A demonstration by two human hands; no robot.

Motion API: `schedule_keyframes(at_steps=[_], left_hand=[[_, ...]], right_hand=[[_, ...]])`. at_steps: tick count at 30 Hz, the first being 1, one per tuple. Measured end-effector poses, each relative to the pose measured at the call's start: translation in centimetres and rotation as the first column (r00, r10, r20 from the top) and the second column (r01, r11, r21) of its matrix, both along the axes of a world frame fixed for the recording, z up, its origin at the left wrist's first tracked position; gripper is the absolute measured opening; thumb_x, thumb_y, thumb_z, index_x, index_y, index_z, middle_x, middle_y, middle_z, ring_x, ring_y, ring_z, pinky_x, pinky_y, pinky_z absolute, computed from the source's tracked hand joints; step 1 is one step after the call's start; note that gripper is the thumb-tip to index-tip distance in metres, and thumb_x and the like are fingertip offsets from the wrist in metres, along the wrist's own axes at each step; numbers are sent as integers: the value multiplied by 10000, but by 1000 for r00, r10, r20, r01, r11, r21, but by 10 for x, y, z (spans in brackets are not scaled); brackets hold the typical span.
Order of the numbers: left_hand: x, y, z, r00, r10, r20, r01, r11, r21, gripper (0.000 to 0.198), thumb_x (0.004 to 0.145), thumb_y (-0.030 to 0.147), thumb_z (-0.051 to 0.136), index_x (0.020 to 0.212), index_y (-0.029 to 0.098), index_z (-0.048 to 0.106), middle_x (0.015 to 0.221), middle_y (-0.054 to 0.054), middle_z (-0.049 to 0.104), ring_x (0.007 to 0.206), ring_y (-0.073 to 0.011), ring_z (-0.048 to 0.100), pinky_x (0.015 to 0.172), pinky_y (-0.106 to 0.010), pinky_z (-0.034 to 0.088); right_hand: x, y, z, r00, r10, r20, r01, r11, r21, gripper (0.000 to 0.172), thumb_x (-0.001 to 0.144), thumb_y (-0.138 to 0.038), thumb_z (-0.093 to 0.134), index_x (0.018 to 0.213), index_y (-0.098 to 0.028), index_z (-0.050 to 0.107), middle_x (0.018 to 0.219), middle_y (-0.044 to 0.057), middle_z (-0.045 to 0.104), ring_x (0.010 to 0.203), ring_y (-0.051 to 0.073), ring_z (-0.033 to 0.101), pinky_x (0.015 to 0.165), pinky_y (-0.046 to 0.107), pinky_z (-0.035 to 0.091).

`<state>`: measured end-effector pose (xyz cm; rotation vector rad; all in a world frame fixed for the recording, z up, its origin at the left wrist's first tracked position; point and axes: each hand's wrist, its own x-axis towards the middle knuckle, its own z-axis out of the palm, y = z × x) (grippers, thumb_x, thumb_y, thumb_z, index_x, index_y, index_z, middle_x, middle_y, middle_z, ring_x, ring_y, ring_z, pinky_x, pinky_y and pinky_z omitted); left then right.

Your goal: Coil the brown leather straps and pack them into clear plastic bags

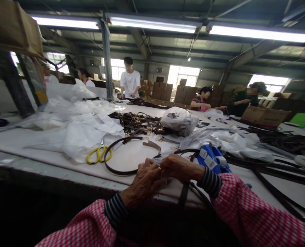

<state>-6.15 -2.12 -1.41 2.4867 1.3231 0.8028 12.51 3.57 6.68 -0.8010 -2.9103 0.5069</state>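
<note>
My left hand (144, 181) is closed around a dark brown strap (108, 161) at the table's front edge. The strap curves out in a loop to the left, with a gold clasp near its upper end. Against it, my right hand (180, 167) has its fingers pinched together; something pale and small shows between the hands, too little to name. More dark strap (184, 193) hangs below my right wrist. Yellow-handled scissors (99, 155) lie left of the loop, their blades partly under white sheeting. A short brown strap end (152, 145) rests beyond my hands.
A blue tape dispenser-like object (210, 157) stands right of my right wrist. Beyond lie heaped straps with gold hardware (139, 123), a stuffed plastic bag (179, 120) and white sheeting (80, 133). More straps (278, 142) and a cardboard box (264, 116) are on the right. Several people work around the table.
</note>
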Motion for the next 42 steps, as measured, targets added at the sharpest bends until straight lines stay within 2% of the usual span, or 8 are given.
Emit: schedule_keyframes(at_steps=[7,12,15,22,27,31,35,42], left_hand=[[-2,-6,6,1000,-12,21,12,1000,-12,205,986,326,622,1174,256,668,1176,-66,678,1095,-307,497,885,-462,393],[-4,-8,1,998,-53,-17,54,996,69,174,977,236,558,1102,230,678,1181,-99,666,1099,-311,494,1010,-534,363],[0,-6,0,999,-47,-14,48,997,67,106,950,220,554,925,203,656,1029,-106,654,1023,-304,502,1019,-537,362],[1,3,17,992,-49,112,58,996,-71,132,922,319,587,842,216,570,944,-58,591,972,-280,477,904,-450,388],[0,12,42,943,38,332,48,968,-247,272,898,443,620,773,209,558,855,-21,534,917,-246,477,829,-369,385],[4,14,54,859,108,501,144,888,-437,268,844,423,619,717,193,566,681,20,473,672,-175,451,623,-299,359],[7,11,51,748,158,645,246,837,-489,280,825,445,602,738,179,598,695,4,538,639,-161,487,616,-290,393],[14,-1,49,676,182,714,350,773,-528,317,845,474,672,809,165,610,670,15,552,603,-137,458,598,-269,344]], right_hand=[[-13,2,10,988,56,147,-75,988,131,136,796,-53,698,692,-137,723,641,29,674,571,130,532,559,250,319],[-3,-26,-20,985,125,117,-159,921,356,203,907,-21,546,959,-138,704,966,105,729,790,190,592,641,295,332],[7,-35,-38,993,101,55,-115,878,465,186,946,-45,517,947,-156,666,927,77,716,763,185,577,621,308,307],[20,-30,-23,999,-42,-35,52,914,402,147,792,-101,646,891,-208,659,841,-3,697,674,138,598,587,264,315],[27,-46,-13,976,-166,-142,212,872,442,283,828,-50,528,1029,-181,680,916,53,720,736,177,668,614,280,348],[26,-62,-27,922,-266,-282,374,802,466,558,898,-63,449,1440,-147,550,769,49,762,618,194,697,553,288,333],[21,-70,-48,880,-299,-370,456,753,474,643,894,-61,405,1536,-76,445,687,61,755,548,201,691,521,292,322],[14,-89,-60,813,-377,-444,486,859,161,724,923,-117,412,1630,-124,258,785,52,742,644,219,685,611,307,417]])
